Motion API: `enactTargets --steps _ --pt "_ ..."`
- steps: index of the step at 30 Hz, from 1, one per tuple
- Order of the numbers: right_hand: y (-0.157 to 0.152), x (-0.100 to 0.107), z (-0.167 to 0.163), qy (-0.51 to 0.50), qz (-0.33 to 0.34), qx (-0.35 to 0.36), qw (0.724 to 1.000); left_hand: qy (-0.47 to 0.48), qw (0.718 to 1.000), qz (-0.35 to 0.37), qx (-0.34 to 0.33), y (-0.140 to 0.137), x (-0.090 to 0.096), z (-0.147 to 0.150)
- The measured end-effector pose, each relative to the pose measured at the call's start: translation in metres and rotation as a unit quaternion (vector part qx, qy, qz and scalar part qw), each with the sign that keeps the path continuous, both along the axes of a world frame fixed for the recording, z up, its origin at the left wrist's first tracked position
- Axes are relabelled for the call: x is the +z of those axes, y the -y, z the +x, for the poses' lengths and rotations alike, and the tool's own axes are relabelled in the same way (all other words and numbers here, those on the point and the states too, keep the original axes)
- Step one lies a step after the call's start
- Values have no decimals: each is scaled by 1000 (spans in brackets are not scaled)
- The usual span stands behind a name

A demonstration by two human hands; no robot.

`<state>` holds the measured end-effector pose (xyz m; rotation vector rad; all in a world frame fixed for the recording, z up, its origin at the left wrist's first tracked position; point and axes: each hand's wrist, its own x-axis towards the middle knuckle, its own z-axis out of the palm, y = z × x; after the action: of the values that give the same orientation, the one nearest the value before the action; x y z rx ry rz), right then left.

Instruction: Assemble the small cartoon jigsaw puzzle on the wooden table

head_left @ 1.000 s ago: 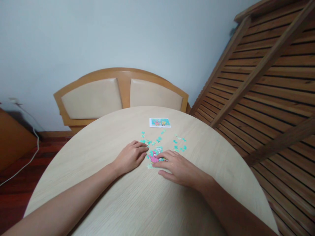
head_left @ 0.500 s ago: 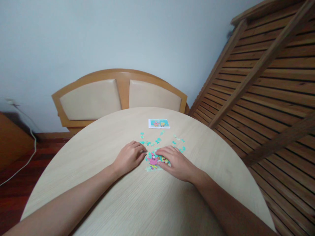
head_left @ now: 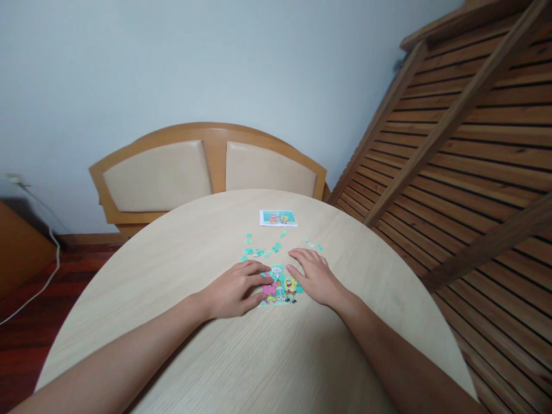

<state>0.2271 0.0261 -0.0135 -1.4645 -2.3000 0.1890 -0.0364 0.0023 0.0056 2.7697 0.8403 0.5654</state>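
Note:
A partly joined jigsaw puzzle lies on the table between my hands, showing a pink starfish, a pale figure and a yellow square figure. My left hand rests flat with fingers over the puzzle's left side, covering some of the pink figure. Near the upper right of the puzzle, my right hand has its fingers spread over the table, the thumb by the yellow figure. Loose teal puzzle pieces are scattered just beyond my hands; some may be hidden under the right one.
A reference picture card lies farther back on the round wooden table. Behind the table stands a padded wooden headboard against the wall. A slatted wooden frame leans at the right. A white cable hangs at the left.
My left hand has shifted right onto the puzzle's left side. My right hand has moved up and right off the puzzle's middle, uncovering the pale and yellow figures.

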Motion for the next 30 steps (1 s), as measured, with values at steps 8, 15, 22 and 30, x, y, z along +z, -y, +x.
enactTargets --steps 8,15,22,30 --pt "0 0 3 41 -44 32 998 11 1000 0 -22 0 0 0" --pt "2 3 4 26 -58 44 997 -20 999 12 39 -1 -5 0" --pt "-6 10 -1 17 -29 25 999 -18 1000 15 20 -3 -7 0" --pt "-61 29 -11 117 -10 -14 993 -1 1000 -6 -24 -3 2 0"
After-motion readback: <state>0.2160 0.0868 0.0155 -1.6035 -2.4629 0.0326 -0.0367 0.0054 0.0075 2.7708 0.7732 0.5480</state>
